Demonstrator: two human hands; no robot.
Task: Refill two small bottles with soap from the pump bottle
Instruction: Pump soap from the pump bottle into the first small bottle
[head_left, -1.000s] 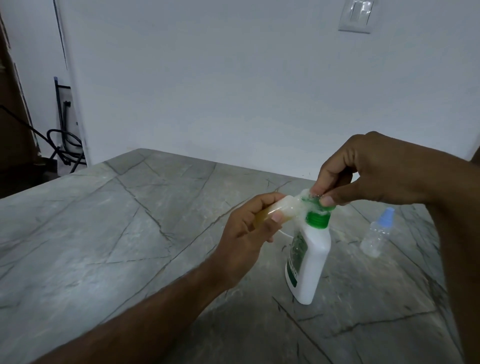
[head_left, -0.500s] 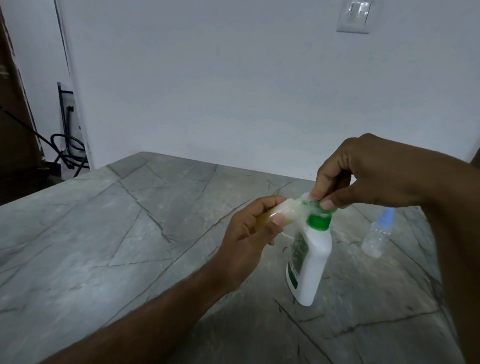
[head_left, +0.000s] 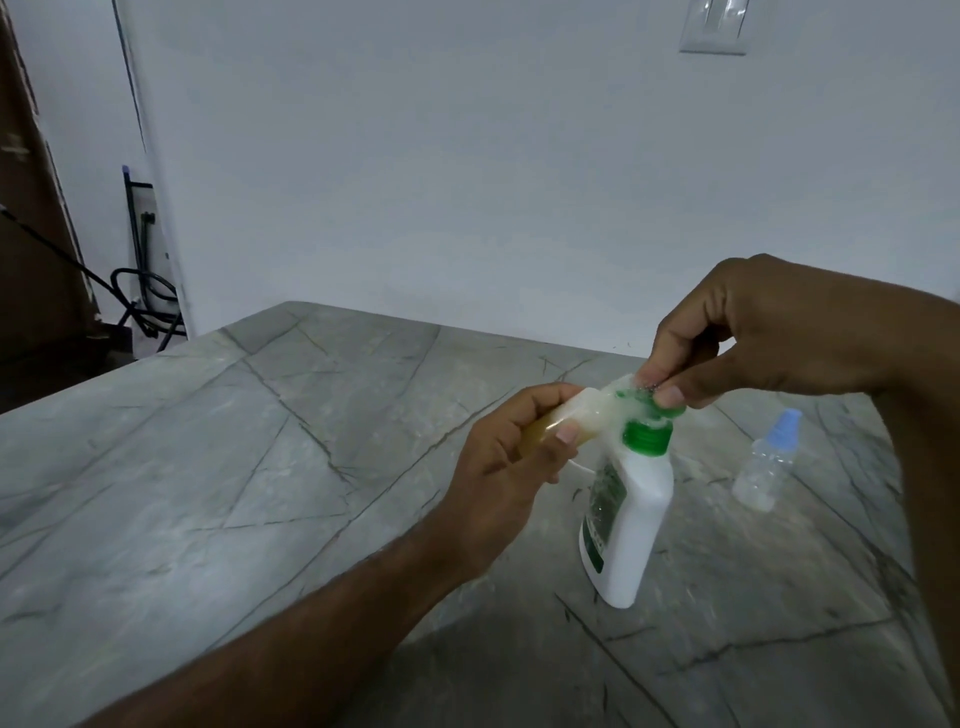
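A white pump bottle (head_left: 631, 525) with a green collar and green pump head stands on the grey stone table (head_left: 260, 467). My left hand (head_left: 511, 457) grips a small translucent bottle (head_left: 737, 415) holding yellowish soap, tilted on its side with its mouth against the pump nozzle. My right hand (head_left: 753, 332) comes from above, thumb and fingertips curled on the green pump head (head_left: 647, 402). White foam hides the nozzle. A second small clear bottle (head_left: 766, 467) with a blue cap stands upright to the right, apart from both hands.
A white wall with a light switch (head_left: 717, 26) backs the table. Black cables (head_left: 145, 301) and a dark frame sit on the floor past the table's left corner.
Both hands and the bottles keep nearly the same pose; the view has shifted slightly, and my right hand sits a little lower on the pump head.
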